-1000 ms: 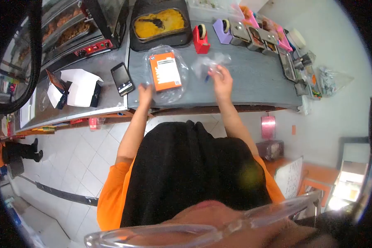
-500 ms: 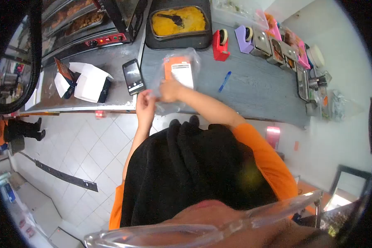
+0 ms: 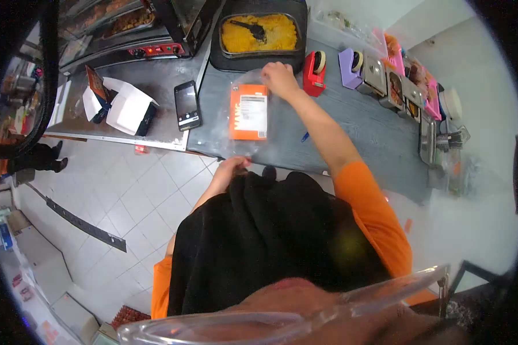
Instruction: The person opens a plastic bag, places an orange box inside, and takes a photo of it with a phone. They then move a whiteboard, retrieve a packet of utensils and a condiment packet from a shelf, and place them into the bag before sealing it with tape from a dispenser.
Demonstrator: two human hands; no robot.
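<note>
An orange box (image 3: 249, 113) with a white printed label lies inside a clear plastic bag (image 3: 272, 123) on the grey counter. My right hand (image 3: 281, 79) is at the far right corner of the bag, its fingers curled and pinching the plastic there. At the counter's front edge, my left hand (image 3: 233, 168) is closed at the near end of the bag, close to my black apron. The film between those fingers is hard to make out. A phone (image 3: 187, 106) with its screen lit lies left of the bag.
A tray of yellow food (image 3: 259, 40) with a black spoon stands behind the bag. A red tape dispenser (image 3: 315, 73) and purple one (image 3: 350, 68) stand to the right, near metal containers (image 3: 395, 90). A blue pen (image 3: 305, 137) shows beside my right forearm. An open white carton (image 3: 126, 109) stands left.
My right hand has moved from the near end of the box up to the bag's far corner. My left hand has come down towards my apron. The box label is now uncovered.
</note>
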